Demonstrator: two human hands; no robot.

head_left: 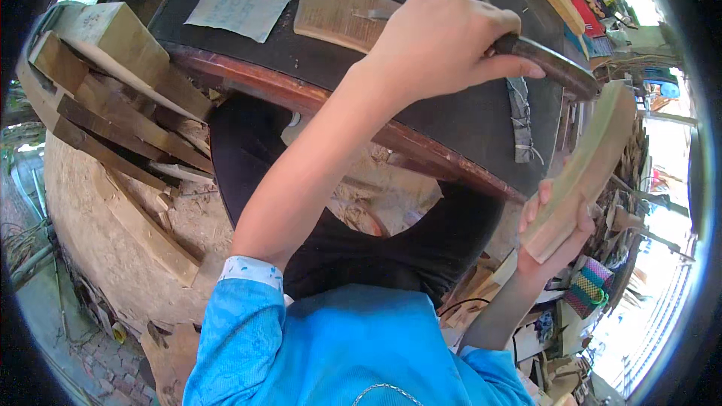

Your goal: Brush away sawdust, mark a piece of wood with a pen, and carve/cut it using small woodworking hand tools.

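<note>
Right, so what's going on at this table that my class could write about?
A person in a bright blue shirt is at a black-topped table with a reddish wooden edge. Their left hand grips a long, dark-handled tool. Their right hand holds a pale, slightly curved wooden block. On the tabletop lie a flat brown wooden piece and a pale squarish sheet.
</note>
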